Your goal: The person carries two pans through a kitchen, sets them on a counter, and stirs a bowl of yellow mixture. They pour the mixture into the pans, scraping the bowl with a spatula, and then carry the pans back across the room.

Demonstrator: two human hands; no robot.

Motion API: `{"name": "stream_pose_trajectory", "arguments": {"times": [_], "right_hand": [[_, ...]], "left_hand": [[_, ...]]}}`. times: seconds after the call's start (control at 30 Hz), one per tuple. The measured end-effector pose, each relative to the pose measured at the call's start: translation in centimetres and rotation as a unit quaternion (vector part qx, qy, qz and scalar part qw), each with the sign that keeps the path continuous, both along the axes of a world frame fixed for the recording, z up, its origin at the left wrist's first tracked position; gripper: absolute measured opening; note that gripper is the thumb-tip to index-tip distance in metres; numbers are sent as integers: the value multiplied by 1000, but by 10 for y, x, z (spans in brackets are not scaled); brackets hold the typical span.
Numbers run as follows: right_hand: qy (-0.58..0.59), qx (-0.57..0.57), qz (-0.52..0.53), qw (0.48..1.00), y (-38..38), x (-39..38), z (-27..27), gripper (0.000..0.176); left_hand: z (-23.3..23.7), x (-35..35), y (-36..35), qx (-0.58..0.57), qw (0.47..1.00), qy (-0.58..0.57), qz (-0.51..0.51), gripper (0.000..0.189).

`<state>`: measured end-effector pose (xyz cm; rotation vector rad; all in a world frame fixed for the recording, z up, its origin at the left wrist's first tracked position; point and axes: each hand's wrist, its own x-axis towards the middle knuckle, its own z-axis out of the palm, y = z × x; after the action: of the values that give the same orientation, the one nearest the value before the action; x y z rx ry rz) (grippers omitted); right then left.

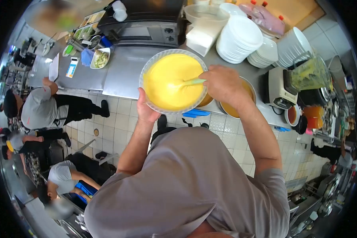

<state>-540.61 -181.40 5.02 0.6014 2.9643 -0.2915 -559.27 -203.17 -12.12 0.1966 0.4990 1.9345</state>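
A large clear bowl (pixel 142 89) full of smooth yellow liquid (pixel 164 73) is tipped toward me at the counter's front edge. My left hand (pixel 147 109) grips its near left side, thumb up along the rim and the other fingers hidden beneath. In my closed right hand (pixel 224 84) is the handle of a pale green stirring utensil (pixel 193 81). Its head is sunk in the yellow liquid, so the exact kind is hidden. Just behind my right wrist stands a round container (pixel 250 89) with orange-brown contents, partly covered by my forearm.
A toaster oven (pixel 141 31), stacked white plates (pixel 238 37) and a blender (pixel 281 89) line the steel counter (pixel 125 73). A dish of chopped food (pixel 100 58) sits left. Co-workers (pixel 39 107) stand and sit to the left; another person (pixel 337 154) is far right.
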Motion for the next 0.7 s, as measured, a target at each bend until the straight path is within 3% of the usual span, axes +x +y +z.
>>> {"name": "stream_pose_trajectory", "arguments": {"times": [0.07, 0.37, 0.43, 0.7], "right_hand": [[3, 20, 10, 1000, -8, -13, -9, 22], [51, -87, 61, 993, -45, -90, -79, 16], [59, -100, 55, 992, -53, -108, -89, 24], [0, -59, 52, 997, -62, -168, -115, 26]], "left_hand": [[-9, -7, -14, -7, 1000, 0, 20, 89], [-45, -48, -103, -65, 986, 14, 152, 88], [-53, -55, -116, -81, 981, 19, 177, 88], [-86, -81, -128, -94, 970, -25, 222, 87]]}}
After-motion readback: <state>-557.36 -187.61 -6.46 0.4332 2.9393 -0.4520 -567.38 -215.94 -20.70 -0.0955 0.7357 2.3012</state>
